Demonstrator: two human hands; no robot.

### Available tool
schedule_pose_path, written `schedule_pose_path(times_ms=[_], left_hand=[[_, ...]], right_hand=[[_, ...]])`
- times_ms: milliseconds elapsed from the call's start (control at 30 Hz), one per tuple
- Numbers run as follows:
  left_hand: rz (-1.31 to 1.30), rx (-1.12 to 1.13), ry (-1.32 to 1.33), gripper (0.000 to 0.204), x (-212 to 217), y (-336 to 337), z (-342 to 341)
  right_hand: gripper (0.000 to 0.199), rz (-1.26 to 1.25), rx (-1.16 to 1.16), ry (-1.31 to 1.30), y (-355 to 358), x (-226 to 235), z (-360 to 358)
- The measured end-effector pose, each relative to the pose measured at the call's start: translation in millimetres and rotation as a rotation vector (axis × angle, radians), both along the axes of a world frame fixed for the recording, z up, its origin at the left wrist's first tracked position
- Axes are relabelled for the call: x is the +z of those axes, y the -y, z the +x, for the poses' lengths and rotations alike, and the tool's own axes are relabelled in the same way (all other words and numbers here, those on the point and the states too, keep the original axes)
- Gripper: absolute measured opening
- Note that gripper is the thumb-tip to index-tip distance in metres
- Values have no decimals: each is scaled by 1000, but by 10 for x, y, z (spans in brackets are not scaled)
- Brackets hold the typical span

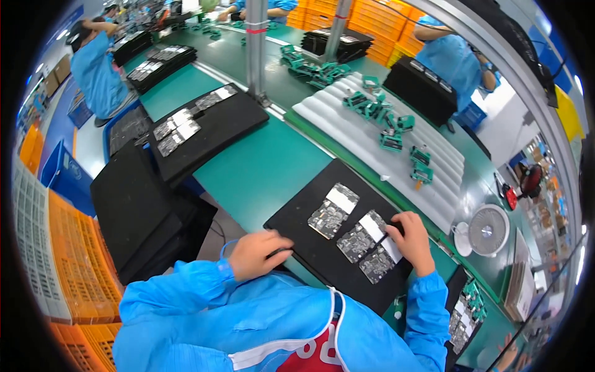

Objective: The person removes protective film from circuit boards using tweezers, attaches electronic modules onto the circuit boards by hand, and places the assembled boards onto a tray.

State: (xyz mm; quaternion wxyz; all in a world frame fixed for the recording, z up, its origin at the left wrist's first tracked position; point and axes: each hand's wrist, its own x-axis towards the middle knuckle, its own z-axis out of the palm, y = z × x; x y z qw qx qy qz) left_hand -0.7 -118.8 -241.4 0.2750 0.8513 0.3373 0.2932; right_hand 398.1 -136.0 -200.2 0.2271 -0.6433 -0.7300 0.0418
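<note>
three circuit boards (361,237) on the black pad (297,251), between both hands.
left hand (259,253): fingers curled at the pad's near-left edge; grip cannot be determined. right hand (413,240): thumb and fingers bent beside the two right-hand boards; whether it pinches cannot be determined. beyond the pad, a green rail (400,201) borders a white ribbed sheet (328,105) bearing green fixtures (372,106); fan (488,230) to the right. farther, obstruction: a metal post (256,62) partly covers a co-worker (277,6).

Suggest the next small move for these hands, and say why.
Perhaps nudge the rightmost circuit board slightly clear with the right hand: it lies close against the middle board, whereas the leftmost board sits apart, and that hand is nearest.
</note>
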Motion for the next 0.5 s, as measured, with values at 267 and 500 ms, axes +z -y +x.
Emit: schedule_pose_path(times_ms=[267, 500], left_hand=[[-1238, 520, -93, 30, -2835, 998, -1707], [-1131, 573, -92, 32, -3621, 613, -1855]], right_hand=[[19, 159, -19, -90, 134, -419, 191], [20, 52, -103, -96, 105, -406, 73]])
